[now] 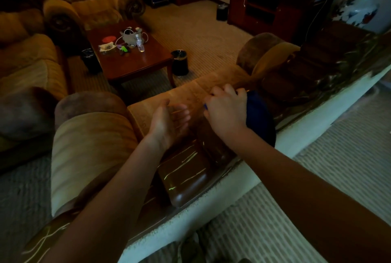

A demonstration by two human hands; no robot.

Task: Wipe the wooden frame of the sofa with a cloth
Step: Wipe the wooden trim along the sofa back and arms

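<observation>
Dim light lay over the pale ribbed carpet [196,36] and the plump tan velvet armchairs around you. On the glossy reddish-brown wooden coffee table [135,59] sat a small clear plastic bottle [140,44], a red round lid [109,40], and a tangle of white cables; what the rest was could not be made out. Two dark cylindrical bins [179,62] stood on the carpet at either side of that table, their contents hidden.

You stood behind the sofa, looking over its back. Its polished dark brown wooden frame [186,176], carved into rounded, cushion-like blocks that caught streaks of light, ran along the top edge from lower left to upper right, above the soft beige striped seat cushion [190,93].

Your right hand [227,110] pressed a crumpled dark blue cloth [261,123] onto the frame near its middle, fingers curled over the bundle and gripping it. Your left hand [169,121] hovered just beside it, palm turned sideways, fingers relaxed and loosely spread, holding nothing; motion blurred the fingertips.
</observation>
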